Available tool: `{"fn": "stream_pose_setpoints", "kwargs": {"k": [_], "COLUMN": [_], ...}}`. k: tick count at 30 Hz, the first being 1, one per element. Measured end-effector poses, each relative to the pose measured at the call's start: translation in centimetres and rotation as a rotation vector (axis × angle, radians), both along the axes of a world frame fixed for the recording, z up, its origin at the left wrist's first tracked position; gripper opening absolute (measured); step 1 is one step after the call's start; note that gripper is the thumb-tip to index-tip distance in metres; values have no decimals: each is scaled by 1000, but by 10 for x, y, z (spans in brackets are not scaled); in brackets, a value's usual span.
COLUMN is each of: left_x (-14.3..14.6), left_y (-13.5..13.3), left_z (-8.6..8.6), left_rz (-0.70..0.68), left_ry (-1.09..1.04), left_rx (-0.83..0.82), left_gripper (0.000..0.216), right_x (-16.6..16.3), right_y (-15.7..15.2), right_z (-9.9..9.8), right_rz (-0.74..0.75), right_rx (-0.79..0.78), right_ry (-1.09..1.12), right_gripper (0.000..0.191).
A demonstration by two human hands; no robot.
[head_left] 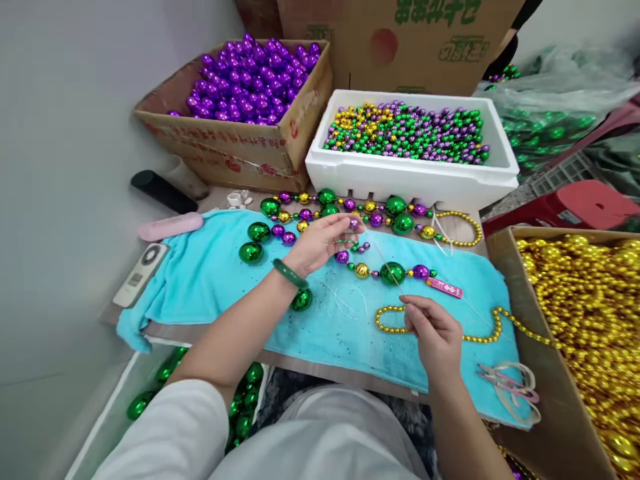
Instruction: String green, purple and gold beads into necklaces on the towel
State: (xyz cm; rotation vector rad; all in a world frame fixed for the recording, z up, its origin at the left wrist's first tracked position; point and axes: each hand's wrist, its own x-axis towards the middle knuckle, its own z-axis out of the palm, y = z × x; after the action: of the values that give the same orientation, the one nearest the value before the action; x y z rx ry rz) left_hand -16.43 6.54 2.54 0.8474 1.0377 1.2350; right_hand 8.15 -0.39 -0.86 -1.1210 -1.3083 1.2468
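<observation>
A thin thread [382, 259] runs on a slant between two hands. Its far end is by the left hand [323, 243], and it comes back toward the person's body and over to the right hand [437, 333]. The left fingers are bent close around a small purple bead [354, 225], so the bead is just beside the thread's far end. I can't tell if the thread goes through its hole. The right finger and thumb are pinched together on the near part of the thread, well apart from the bead. I think that slant matters most here. Behind the thread, a big green bead [393, 274] lies on the blue towel [370, 353], in a row with smaller beads [361, 270]. A gold bead chain [497, 327] lies by the right hand.
</observation>
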Motion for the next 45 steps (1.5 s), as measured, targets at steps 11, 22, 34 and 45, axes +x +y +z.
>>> {"fn": "stream_pose_setpoints", "kwargs": {"k": [11,22,34,45], "left_x": [-23,-21,-45,-127], "left_y": [-56,-65,-84,-39], "left_z": [6,0,-25,-50], "left_rz": [222,358,314,391], "left_ry": [-304,-67,1083,1287], "left_rx": [-50,172,344,150], "left_gripper": [23,42,18,18], "right_x": [-27,-32,-36,-19], "right_y": [-14,-17,-7,8], "right_z": [-1,4,-12,-11], "right_rz": [80,85,61,-56], "right_rx": [-58,-98,-104,-92], "right_ry": [-70,-146,11,59], "right_gripper": [16,20,18,17]}}
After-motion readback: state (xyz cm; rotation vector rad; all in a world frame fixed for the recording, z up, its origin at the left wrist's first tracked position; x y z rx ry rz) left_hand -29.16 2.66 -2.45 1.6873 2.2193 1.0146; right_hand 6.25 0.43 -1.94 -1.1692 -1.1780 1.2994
